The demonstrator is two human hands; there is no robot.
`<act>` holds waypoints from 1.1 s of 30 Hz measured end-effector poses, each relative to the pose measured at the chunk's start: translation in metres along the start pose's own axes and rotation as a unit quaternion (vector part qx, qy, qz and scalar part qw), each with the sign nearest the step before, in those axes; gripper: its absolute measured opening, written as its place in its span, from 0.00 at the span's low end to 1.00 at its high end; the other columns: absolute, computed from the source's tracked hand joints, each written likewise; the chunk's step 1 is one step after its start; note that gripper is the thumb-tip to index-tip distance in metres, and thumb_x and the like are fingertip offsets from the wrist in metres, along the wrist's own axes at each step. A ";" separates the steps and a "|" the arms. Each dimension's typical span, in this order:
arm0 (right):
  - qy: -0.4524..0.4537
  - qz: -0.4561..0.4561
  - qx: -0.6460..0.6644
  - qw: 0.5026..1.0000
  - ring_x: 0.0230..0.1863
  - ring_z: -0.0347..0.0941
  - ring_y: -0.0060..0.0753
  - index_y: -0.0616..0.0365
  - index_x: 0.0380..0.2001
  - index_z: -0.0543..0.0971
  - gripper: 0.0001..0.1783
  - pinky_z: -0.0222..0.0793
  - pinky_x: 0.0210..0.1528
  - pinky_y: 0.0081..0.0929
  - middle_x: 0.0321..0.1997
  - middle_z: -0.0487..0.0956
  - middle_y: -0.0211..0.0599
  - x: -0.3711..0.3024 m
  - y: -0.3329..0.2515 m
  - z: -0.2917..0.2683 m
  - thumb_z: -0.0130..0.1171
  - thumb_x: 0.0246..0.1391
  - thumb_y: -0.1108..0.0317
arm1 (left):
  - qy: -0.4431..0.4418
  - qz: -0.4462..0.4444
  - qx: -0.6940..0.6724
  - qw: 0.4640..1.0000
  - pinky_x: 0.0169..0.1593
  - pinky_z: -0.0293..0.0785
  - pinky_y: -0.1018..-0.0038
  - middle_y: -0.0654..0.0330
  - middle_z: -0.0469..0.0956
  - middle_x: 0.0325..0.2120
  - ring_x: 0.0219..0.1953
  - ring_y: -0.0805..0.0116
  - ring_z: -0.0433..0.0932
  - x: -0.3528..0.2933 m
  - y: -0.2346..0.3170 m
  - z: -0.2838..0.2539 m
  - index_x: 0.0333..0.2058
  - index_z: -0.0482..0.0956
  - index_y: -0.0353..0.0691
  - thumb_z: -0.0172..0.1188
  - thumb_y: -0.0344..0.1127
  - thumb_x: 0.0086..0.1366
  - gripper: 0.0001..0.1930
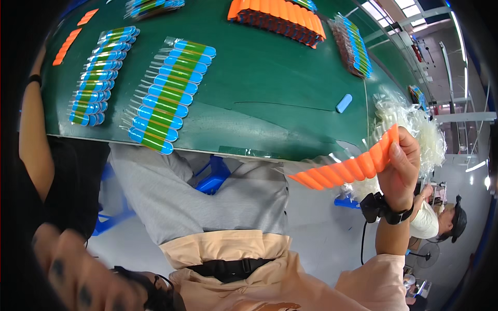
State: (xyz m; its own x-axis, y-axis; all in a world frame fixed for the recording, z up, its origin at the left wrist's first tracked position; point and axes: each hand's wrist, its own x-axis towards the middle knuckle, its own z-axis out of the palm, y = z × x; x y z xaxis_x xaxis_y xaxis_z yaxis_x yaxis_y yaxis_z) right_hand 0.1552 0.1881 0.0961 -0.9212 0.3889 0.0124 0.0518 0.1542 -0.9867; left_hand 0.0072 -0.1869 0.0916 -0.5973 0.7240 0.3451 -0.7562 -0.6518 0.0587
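My right hand (402, 163) is raised off the table's front edge at the right, thumb and fingers closed on one end of an orange strip (342, 171). The strip is a row of joined, ridged segments with clear film along its upper side; it slants down to the left. Close to the camera at lower left is my left hand (85, 269), blurred and partly cut off by the dark rim, so its fingers are unclear. On the green table (270, 119) lie a fanned row of blue-and-green strips (168, 96) with clear film ends and a second such row (101, 78).
An orange stack (277, 18) and a blue-and-green bundle (353, 46) lie farther back. A small blue block (344, 103) rests near a heap of clear film (415, 124). A co-worker's arm (36, 140) reaches over the left side; another person (433, 217) is at far right.
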 end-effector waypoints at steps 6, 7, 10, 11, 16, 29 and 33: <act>-0.053 -0.002 -0.009 0.999 0.32 0.77 0.22 0.68 0.37 0.80 0.15 0.74 0.35 0.24 0.31 0.84 0.39 -0.013 -0.029 0.026 0.68 0.60 0.64 | 0.221 -0.014 0.513 0.829 0.65 0.62 0.56 0.47 0.70 0.59 0.60 0.55 0.70 0.028 -0.064 -0.069 0.67 0.58 0.30 0.70 0.68 0.49 0.59; -0.069 -0.004 0.015 0.997 0.32 0.78 0.22 0.68 0.38 0.80 0.14 0.75 0.36 0.25 0.33 0.84 0.39 -0.014 -0.039 0.034 0.67 0.60 0.66 | 0.218 -0.031 0.486 0.846 0.69 0.59 0.60 0.46 0.64 0.65 0.65 0.53 0.67 0.031 -0.073 -0.067 0.70 0.55 0.32 0.80 0.62 0.40 0.66; -0.067 -0.026 0.063 0.995 0.34 0.78 0.23 0.68 0.40 0.80 0.12 0.76 0.38 0.26 0.35 0.84 0.39 -0.008 -0.049 0.047 0.66 0.60 0.69 | 0.105 -0.086 0.484 0.865 0.66 0.66 0.60 0.45 0.66 0.64 0.64 0.57 0.70 0.030 -0.083 -0.072 0.68 0.58 0.31 0.80 0.49 0.50 0.55; -0.048 -0.038 0.087 0.994 0.34 0.79 0.23 0.69 0.41 0.80 0.11 0.76 0.39 0.27 0.36 0.84 0.38 -0.005 -0.048 0.047 0.65 0.60 0.71 | 0.098 -0.083 0.485 0.865 0.66 0.66 0.60 0.45 0.66 0.64 0.64 0.57 0.70 0.029 -0.085 -0.074 0.68 0.58 0.31 0.80 0.49 0.50 0.55; 0.017 -0.009 0.051 0.998 0.34 0.78 0.20 0.66 0.40 0.80 0.07 0.75 0.38 0.25 0.36 0.83 0.32 0.014 -0.030 0.032 0.64 0.60 0.74 | 0.244 -0.041 0.469 0.848 0.36 0.77 0.82 0.59 0.83 0.32 0.32 0.78 0.81 0.036 -0.087 -0.091 0.50 0.73 0.29 0.64 0.23 0.66 0.15; -0.079 0.019 -0.409 0.909 0.24 0.80 0.33 0.59 0.55 0.72 0.23 0.72 0.29 0.30 0.21 0.81 0.38 0.078 -0.011 0.023 0.62 0.57 0.72 | 0.092 0.085 0.893 0.433 0.38 0.75 0.59 0.49 0.76 0.32 0.35 0.45 0.79 0.122 -0.075 -0.122 0.37 0.79 0.33 0.62 0.29 0.65 0.05; -0.117 0.036 -0.512 0.850 0.30 0.82 0.50 0.57 0.51 0.81 0.20 0.77 0.37 0.41 0.26 0.83 0.46 0.078 0.006 0.019 0.62 0.54 0.67 | 0.072 0.039 0.920 0.384 0.43 0.76 0.58 0.47 0.73 0.45 0.39 0.45 0.79 0.115 -0.081 -0.134 0.45 0.81 0.31 0.63 0.30 0.64 0.12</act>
State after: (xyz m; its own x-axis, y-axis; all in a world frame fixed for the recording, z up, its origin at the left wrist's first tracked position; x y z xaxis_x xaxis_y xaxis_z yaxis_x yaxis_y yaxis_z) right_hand 0.0761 0.2024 0.0881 -0.9467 0.2578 -0.1931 0.3095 0.8942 -0.3235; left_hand -0.0360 -0.0201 0.0009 -0.7081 0.6048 0.3645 0.6539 0.3668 0.6617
